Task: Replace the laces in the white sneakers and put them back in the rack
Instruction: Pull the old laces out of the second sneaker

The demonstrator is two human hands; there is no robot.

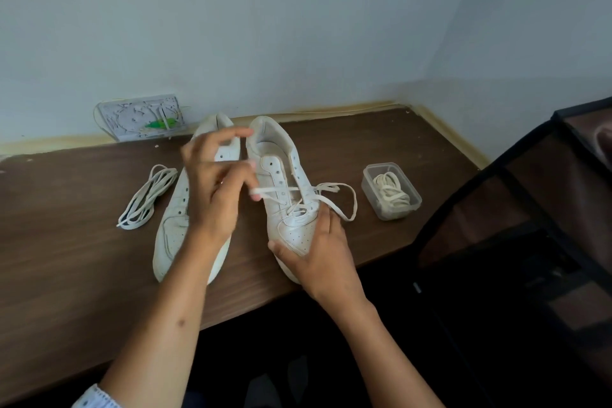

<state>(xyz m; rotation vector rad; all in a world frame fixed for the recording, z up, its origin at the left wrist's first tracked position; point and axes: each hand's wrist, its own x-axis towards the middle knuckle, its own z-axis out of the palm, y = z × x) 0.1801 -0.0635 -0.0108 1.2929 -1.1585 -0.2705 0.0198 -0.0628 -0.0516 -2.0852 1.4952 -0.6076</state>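
While the toe of the right sneaker (291, 205) is gripped by the right hand (318, 252) on the desk (82, 258), a lace (281, 190) end is pinched by the left hand (218, 185).

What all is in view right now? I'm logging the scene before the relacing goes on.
Sneakers: two, white, side by side mid-table; left one unlaced, right one partly laced.
Lace in right sneaker: one, white, ends trailing right.
Loose lace bundle: one, white, left of the sneakers.
Plastic tub: one, clear, right of the sneakers, holding coiled laces.
Panel: one, whitish, against the wall.
Table: one, brown.
Rack: one, dark, far right.
Hands: left pinches the lace; right grips the right sneaker's toe.
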